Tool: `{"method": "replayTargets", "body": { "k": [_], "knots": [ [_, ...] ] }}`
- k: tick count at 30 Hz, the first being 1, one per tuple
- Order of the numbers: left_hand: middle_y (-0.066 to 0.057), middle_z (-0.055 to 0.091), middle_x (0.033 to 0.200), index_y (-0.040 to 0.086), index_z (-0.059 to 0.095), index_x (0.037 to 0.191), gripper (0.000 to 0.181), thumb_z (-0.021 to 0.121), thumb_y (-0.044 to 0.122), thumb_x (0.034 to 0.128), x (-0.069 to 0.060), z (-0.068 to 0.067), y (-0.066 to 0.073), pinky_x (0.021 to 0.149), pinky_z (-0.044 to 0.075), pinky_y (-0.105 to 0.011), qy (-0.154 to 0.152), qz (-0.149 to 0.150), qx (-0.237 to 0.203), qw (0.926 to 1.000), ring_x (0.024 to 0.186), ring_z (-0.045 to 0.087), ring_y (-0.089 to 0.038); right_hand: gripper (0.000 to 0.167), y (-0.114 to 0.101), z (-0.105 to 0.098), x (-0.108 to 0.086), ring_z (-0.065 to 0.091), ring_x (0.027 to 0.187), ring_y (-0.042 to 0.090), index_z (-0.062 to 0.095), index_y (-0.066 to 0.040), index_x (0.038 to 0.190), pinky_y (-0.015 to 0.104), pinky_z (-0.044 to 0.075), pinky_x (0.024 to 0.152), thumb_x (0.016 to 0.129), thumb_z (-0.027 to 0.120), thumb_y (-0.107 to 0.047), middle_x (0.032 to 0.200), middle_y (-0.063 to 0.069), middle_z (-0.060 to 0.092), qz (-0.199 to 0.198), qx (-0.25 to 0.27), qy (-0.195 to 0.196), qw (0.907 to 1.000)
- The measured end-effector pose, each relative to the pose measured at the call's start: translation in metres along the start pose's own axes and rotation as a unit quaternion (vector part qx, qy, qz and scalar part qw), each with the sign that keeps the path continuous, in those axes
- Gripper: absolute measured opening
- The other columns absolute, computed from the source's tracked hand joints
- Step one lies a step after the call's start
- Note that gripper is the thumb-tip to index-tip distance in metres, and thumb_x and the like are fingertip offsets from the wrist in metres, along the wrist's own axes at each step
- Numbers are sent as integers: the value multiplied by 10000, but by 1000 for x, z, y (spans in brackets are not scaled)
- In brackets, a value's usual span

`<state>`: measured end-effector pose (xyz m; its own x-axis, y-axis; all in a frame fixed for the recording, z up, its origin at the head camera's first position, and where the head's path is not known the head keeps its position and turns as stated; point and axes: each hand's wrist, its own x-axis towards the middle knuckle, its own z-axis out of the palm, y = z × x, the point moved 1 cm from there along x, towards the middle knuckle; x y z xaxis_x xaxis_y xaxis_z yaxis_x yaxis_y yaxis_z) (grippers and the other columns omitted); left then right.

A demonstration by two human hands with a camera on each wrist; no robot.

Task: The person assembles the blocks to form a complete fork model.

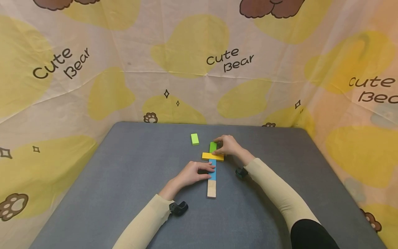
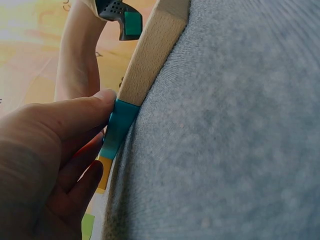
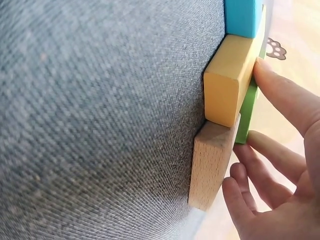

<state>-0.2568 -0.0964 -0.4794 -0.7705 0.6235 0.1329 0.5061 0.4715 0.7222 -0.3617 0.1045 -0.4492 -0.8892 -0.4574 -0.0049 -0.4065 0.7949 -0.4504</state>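
In the head view a line of blocks runs away from me: a plain wooden block [image 1: 211,189], a blue block [image 1: 212,175], a yellow block [image 1: 206,156] lying crosswise and a green block [image 1: 212,147]. My left hand [image 1: 191,174] holds the blue block from the left, its thumb near the wooden joint. My right hand [image 1: 230,145] spans the green block, thumb by the yellow block and fingertips at the far end. Another plain wooden block [image 3: 207,162] shows beside the yellow one in the right wrist view; the right hand hides it in the head view.
A light green block [image 1: 194,139] lies apart, left of the line's far end. The grey tabletop [image 1: 130,166] stands against a cloth backdrop [image 1: 186,62] with bear prints. Each wrist carries a dark device [image 1: 179,209].
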Motion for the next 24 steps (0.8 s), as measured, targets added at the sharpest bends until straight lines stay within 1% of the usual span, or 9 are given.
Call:
{"method": "replayTargets", "body": {
  "k": [7,15,24],
  "knots": [
    [98,649,1222,188,705,1149,297,708,248,858,-1,0,1,1060,409,-324,9,-19,-47,10000,1261,479,-10,602,1,1,0,568,1097,286,655,-117,1221,438,488,925,720,812,-411,1189,102,651,13,24,-35,10000],
    [103,645,1226,187,702,1156,300,704,246,861,-1,0,1,1061,409,-329,7,-38,-41,10000,1264,477,-11,590,1,1,1,553,1058,265,666,-123,1209,428,475,915,717,815,-412,1196,99,646,95,8,-6,10000],
    [112,647,1222,188,704,1151,294,705,237,861,0,0,0,1063,406,-325,1,-51,-70,10000,1264,474,-6,590,1,0,1,559,1112,292,653,-111,1227,445,482,938,731,808,-391,1220,125,630,-10,25,-55,10000]
  ]
}}
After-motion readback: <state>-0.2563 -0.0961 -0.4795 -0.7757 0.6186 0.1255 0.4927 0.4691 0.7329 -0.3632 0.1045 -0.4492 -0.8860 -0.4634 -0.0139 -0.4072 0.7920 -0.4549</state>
